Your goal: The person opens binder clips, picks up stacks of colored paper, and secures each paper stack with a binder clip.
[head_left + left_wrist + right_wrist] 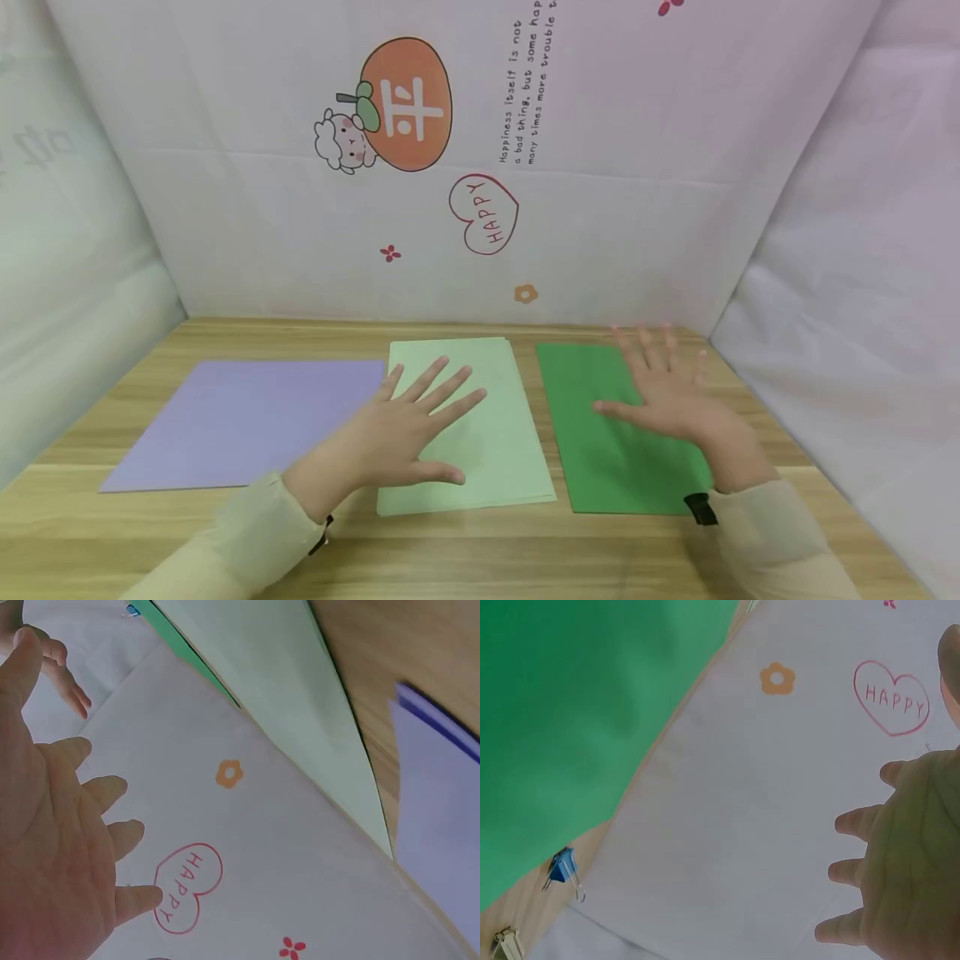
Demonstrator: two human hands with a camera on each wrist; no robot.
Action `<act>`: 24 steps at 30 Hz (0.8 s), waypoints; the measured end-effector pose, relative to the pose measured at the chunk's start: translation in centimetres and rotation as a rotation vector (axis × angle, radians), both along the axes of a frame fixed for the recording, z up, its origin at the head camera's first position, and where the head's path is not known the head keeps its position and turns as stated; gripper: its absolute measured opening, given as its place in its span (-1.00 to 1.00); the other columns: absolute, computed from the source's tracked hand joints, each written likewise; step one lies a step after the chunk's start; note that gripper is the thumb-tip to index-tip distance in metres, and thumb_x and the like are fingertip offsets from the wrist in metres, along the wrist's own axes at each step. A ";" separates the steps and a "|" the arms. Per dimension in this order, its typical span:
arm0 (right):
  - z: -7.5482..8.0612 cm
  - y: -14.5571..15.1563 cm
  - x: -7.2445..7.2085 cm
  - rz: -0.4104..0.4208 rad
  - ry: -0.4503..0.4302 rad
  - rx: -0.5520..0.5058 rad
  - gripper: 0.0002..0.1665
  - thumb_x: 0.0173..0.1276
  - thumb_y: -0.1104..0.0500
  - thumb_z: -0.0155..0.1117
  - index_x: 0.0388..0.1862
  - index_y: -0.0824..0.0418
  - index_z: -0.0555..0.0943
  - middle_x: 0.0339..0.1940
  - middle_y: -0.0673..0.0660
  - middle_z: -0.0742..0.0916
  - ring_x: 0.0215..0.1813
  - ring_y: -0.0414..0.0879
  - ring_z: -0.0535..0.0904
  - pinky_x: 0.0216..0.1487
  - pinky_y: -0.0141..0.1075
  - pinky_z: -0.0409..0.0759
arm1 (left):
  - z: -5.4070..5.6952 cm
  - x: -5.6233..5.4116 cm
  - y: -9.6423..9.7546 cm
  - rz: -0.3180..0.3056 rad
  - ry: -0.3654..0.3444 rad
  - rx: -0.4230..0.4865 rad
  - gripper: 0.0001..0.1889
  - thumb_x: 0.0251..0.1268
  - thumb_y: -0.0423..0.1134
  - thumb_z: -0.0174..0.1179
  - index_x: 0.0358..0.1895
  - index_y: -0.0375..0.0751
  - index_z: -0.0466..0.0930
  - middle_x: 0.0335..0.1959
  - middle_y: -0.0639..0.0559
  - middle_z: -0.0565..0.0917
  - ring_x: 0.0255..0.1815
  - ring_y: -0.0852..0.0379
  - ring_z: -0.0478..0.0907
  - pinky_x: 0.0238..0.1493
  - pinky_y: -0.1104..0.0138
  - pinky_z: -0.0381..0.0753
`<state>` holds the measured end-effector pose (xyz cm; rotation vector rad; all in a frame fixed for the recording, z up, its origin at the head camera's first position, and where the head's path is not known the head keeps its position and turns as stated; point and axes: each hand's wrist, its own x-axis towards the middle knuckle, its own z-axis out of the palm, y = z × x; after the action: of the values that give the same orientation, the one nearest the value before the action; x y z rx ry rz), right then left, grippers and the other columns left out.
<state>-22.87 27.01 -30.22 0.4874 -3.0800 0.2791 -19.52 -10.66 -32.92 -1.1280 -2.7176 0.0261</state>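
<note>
Both hands are held up with spread, straight fingers and nothing in them. In the head view the left hand [408, 433] is over the pale green paper stack [480, 467], its wrist near the purple sheets [262, 417]. The right hand [667, 400], a little blurred, hovers above the dark green sheets [607, 467]. The left wrist view shows the left palm [52, 840] beside the pale green and purple stacks. In the right wrist view the right palm [915, 862] faces the camera, apart from the green sheet [577, 727].
A blue binder clip [562, 866] and a pale metallic one [508, 943] lie on the wooden table beyond the green sheets. A printed white cloth [300, 233] hangs at the back. More white cloth [847, 292] closes the right side, and the left likewise.
</note>
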 end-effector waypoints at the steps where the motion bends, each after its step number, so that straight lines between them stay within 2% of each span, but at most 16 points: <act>1: 0.0 0.2 -0.1 -0.006 -0.003 -0.011 0.33 0.30 -0.50 0.11 0.61 -0.07 -0.52 0.61 0.38 -0.35 0.51 0.42 -0.70 0.17 0.60 -0.65 | 0.0 0.0 0.2 -0.006 -0.010 0.002 -0.02 0.21 0.53 -0.03 0.62 0.29 -0.18 0.67 0.15 -0.20 0.67 -0.08 -0.26 0.47 -0.36 -0.04; 6: 0.4 1.7 -0.4 -0.025 -0.046 -0.087 0.37 0.36 -0.42 0.11 0.57 0.08 -0.62 0.58 0.34 -0.45 0.48 0.42 -0.75 0.21 0.60 -0.59 | 0.0 -0.1 1.4 -0.041 -0.058 0.008 -0.03 0.23 0.53 -0.06 0.62 0.29 -0.21 0.66 0.16 -0.23 0.68 -0.07 -0.32 0.49 -0.34 -0.07; 8: 0.6 2.2 -0.6 -0.046 -0.042 -0.119 0.37 0.39 -0.40 0.10 0.54 0.11 -0.67 0.58 0.37 -0.43 0.49 0.44 -0.73 0.22 0.60 -0.54 | 0.0 -0.1 1.8 -0.050 -0.075 0.005 -0.03 0.24 0.53 -0.06 0.62 0.29 -0.21 0.66 0.16 -0.22 0.68 -0.05 -0.32 0.50 -0.34 -0.07; 13: 1.2 3.2 -1.5 -0.112 -0.034 -0.192 0.33 0.43 -0.41 0.00 0.49 0.08 -0.75 0.56 0.40 -0.43 0.47 0.53 -0.67 0.18 0.64 -0.49 | 0.2 -0.1 2.4 -0.060 -0.116 -0.017 -0.04 0.23 0.52 -0.03 0.62 0.28 -0.17 0.67 0.13 -0.16 0.68 -0.06 -0.29 0.49 -0.34 -0.04; 15: 1.5 3.7 -1.9 -0.116 -0.057 -0.215 0.31 0.46 -0.41 -0.05 0.47 0.09 -0.78 0.55 0.33 -0.50 0.45 0.55 -0.69 0.16 0.65 -0.49 | 0.1 -0.1 2.6 -0.060 -0.128 -0.026 -0.03 0.23 0.51 -0.02 0.62 0.28 -0.16 0.67 0.13 -0.14 0.68 -0.06 -0.29 0.49 -0.34 -0.04; 20: 1.5 5.5 -2.1 -0.120 -0.106 -0.268 0.27 0.50 -0.36 -0.10 0.44 0.13 -0.82 0.51 0.22 -0.60 0.44 0.60 -0.66 0.18 0.65 -0.41 | -0.4 -0.4 3.9 -0.082 -0.127 -0.052 -0.07 0.27 0.53 -0.10 0.62 0.31 -0.18 0.66 0.15 -0.14 0.68 -0.04 -0.28 0.50 -0.31 -0.02; 24: 1.1 6.6 -2.3 -0.125 -0.138 -0.314 0.28 0.51 -0.34 -0.08 0.43 0.17 -0.82 0.50 0.27 -0.61 0.43 0.64 -0.61 0.22 0.63 -0.34 | -0.7 -0.6 5.2 -0.101 -0.116 -0.084 -0.11 0.30 0.54 -0.19 0.61 0.32 -0.19 0.66 0.18 -0.13 0.68 -0.01 -0.28 0.53 -0.25 0.00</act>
<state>-25.14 33.61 -29.16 0.2726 -3.0904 0.8076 -20.16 -5.51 -33.62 -1.3282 -2.7792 0.0625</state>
